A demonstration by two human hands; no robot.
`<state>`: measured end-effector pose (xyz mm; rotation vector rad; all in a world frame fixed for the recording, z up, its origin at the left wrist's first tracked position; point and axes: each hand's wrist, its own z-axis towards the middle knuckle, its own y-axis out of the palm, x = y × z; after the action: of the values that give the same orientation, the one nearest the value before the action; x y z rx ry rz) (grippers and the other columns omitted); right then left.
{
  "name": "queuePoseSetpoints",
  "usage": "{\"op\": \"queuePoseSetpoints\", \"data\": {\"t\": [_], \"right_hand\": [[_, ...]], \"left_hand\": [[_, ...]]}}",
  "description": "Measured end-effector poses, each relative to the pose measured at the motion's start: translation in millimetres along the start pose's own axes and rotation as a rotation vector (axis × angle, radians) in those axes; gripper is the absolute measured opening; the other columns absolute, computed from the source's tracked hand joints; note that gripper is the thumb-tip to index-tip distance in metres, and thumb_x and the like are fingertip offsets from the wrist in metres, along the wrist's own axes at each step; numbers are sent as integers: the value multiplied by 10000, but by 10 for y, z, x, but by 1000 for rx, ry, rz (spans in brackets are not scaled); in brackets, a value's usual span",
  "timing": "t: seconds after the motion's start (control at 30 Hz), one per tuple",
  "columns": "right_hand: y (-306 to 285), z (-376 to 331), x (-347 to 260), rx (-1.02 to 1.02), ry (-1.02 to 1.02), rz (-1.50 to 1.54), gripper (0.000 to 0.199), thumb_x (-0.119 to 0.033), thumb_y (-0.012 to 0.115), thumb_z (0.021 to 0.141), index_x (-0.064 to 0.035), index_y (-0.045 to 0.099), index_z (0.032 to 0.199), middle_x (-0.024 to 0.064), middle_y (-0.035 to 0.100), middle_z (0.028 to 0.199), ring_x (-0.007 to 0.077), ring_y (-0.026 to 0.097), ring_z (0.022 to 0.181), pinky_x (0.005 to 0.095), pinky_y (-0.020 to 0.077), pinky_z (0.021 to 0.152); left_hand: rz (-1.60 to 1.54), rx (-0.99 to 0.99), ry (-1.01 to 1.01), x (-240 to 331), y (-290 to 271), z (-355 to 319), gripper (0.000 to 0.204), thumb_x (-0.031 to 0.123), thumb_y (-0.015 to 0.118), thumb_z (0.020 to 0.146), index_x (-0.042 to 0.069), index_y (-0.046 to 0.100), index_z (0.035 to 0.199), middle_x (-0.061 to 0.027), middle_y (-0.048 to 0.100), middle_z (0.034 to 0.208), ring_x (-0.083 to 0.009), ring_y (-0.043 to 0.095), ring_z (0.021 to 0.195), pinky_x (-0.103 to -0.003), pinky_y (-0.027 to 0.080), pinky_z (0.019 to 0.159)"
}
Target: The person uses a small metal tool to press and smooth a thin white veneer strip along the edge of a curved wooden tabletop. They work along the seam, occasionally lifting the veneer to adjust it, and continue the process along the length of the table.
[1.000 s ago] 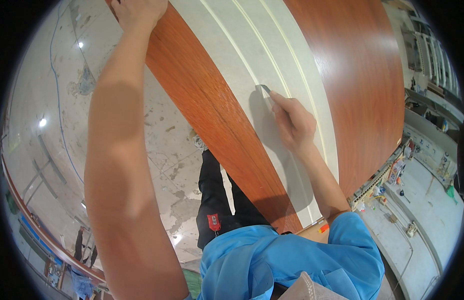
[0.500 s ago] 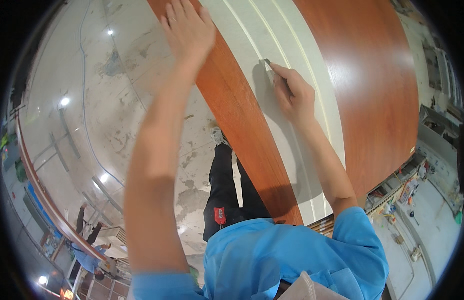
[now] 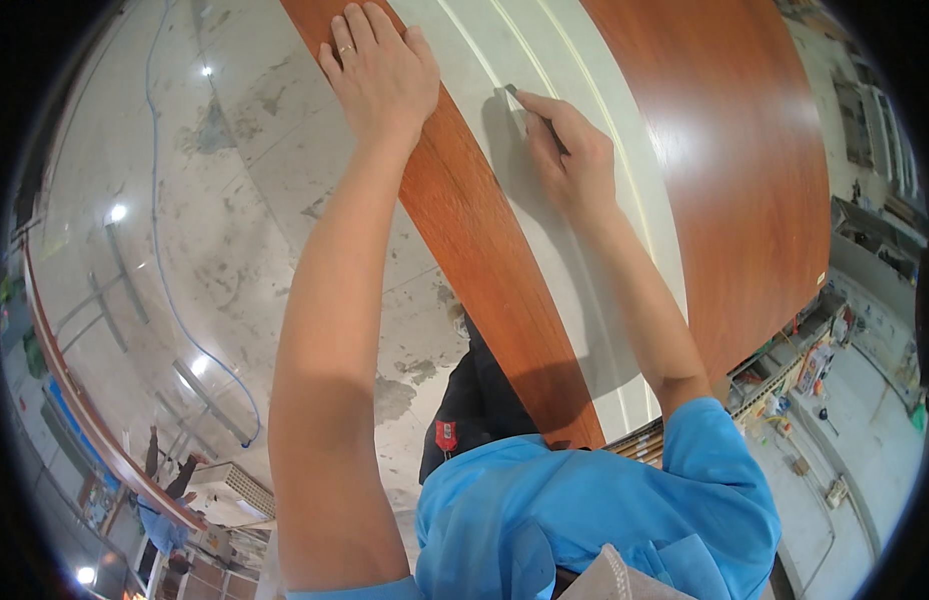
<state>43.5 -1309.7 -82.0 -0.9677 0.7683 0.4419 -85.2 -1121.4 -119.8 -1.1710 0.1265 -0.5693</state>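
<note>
A long reddish-brown wooden panel (image 3: 744,180) with a pale grey grooved inset (image 3: 544,230) runs from the top of the view down toward my body. My left hand (image 3: 379,75) lies flat, fingers spread, on the panel's left wooden rail (image 3: 474,260). My right hand (image 3: 569,150) is closed around a small grey tool (image 3: 511,91) whose tip touches the pale inset near a groove. I cannot tell exactly what kind of tool it is.
A stained concrete floor (image 3: 234,220) with a blue hose (image 3: 169,260) lies to the left. A workbench with small bottles and tools (image 3: 804,370) stands at the right. My blue shirt (image 3: 584,510) fills the bottom.
My left hand has come down along the wooden rail toward my body and now lies fully in view. My right hand with the tool has moved up and slightly left along the inset.
</note>
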Motion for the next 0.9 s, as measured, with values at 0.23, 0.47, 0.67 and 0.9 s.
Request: {"op": "queuePoseSetpoints", "data": {"t": [0.23, 0.47, 0.67, 0.9], "right_hand": [[7, 12, -42, -3, -3, -19, 195, 5, 658, 1001, -14, 726, 1183, 137, 765, 996, 216, 706, 739, 338, 550, 644], [7, 20, -34, 5, -28, -29, 196, -2, 663, 1004, -24, 736, 1184, 117, 761, 963, 196, 682, 701, 328, 529, 611], [1, -18, -42, 1, 24, -36, 200, 0, 672, 1003, -30, 740, 1189, 88, 733, 901, 146, 593, 633, 310, 479, 576], [-16, -37, -50, -4, 8, -30, 208, 14, 674, 1000, -31, 736, 1193, 75, 721, 884, 135, 574, 625, 306, 478, 577]], "left_hand": [[-8, -69, -74, 33, -34, 70, 622, 314, 466, 1090, -74, 430, 1574, -237, 429, 1657, -359, 349, 1568, -526, 214, 1300], [16, -52, -62, 18, 4, 101, 621, 318, 480, 1086, -63, 438, 1574, -223, 436, 1656, -354, 352, 1567, -531, 210, 1300], [34, -73, -71, 6, 6, 140, 621, 320, 479, 1087, -54, 432, 1580, -215, 426, 1666, -343, 345, 1573, -523, 207, 1303], [49, -88, -82, 19, 15, 174, 626, 321, 464, 1094, -51, 406, 1595, -211, 403, 1679, -341, 324, 1583, -523, 201, 1306]]}}
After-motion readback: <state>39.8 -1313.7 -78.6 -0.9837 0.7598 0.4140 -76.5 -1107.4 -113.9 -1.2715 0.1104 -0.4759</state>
